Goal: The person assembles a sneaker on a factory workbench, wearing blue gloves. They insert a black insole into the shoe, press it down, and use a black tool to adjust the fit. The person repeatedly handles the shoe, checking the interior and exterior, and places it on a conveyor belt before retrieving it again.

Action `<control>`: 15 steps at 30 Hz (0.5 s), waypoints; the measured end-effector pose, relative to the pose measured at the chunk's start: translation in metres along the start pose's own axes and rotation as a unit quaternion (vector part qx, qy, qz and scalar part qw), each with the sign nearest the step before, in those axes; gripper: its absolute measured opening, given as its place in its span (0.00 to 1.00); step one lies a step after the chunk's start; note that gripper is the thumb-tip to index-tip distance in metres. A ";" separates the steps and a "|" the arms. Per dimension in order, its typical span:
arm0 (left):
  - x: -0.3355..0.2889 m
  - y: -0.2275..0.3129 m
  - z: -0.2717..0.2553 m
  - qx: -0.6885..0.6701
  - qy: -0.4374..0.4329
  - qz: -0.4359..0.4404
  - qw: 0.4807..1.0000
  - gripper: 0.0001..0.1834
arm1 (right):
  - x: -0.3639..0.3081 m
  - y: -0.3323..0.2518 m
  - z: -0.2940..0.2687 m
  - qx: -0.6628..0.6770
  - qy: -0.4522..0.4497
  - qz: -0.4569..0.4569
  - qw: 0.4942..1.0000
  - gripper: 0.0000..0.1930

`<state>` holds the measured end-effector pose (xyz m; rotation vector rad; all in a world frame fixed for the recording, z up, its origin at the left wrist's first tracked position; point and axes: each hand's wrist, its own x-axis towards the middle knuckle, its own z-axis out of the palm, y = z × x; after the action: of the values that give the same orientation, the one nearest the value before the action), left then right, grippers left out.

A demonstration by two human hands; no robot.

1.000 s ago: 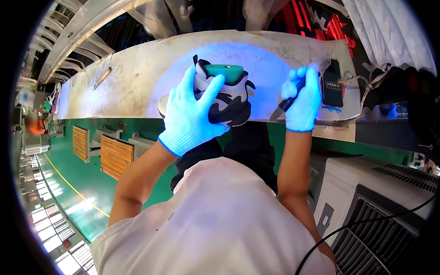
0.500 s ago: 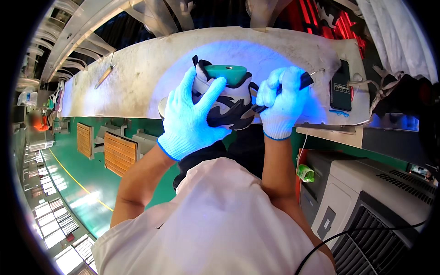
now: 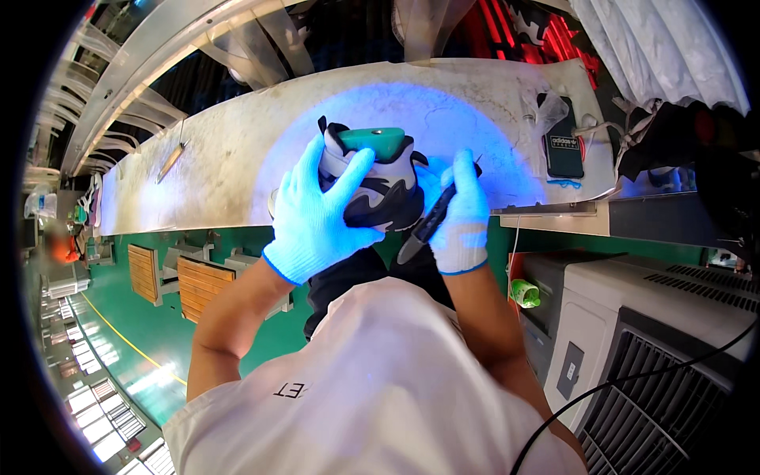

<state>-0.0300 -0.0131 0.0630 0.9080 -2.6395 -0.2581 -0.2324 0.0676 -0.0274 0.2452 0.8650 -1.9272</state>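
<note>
A black, grey and white shoe (image 3: pixel 392 203) stands at the front edge of the bench with a green shoe last (image 3: pixel 381 142) filling its opening. My left hand (image 3: pixel 313 210), in a knitted glove, grips the shoe's left side with thumb and fingers spread around it. My right hand (image 3: pixel 463 207), gloved too, is closed on a black-handled tool (image 3: pixel 427 226). The handle's rounded end points down toward my lap, and a thin metal tip shows beyond the fingers. Some right fingers reach to the shoe's right side; whether they touch it is hidden.
Blue-violet light falls on the pale bench (image 3: pixel 229 150). A dark phone (image 3: pixel 563 138) lies to the right beside clear plastic. A slim tool (image 3: pixel 169 162) lies at the left. Below right stands a grey machine (image 3: pixel 586 317) with a black cable (image 3: pixel 633 380); slatted wooden seats (image 3: pixel 204 286) are at lower left.
My right hand has come down and left, closer to the shoe. The tool in it has turned so its thick handle end points down. The whole view has shifted slightly.
</note>
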 end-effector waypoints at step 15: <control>-0.005 0.003 0.007 0.007 -0.001 -0.025 1.000 0.60 | 0.004 0.007 0.039 -0.236 0.063 -0.039 0.969 0.15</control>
<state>-0.0310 -0.0075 0.0558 0.9799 -2.6263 -0.2524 -0.2210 0.0365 -0.0044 0.0471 1.4050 -1.7272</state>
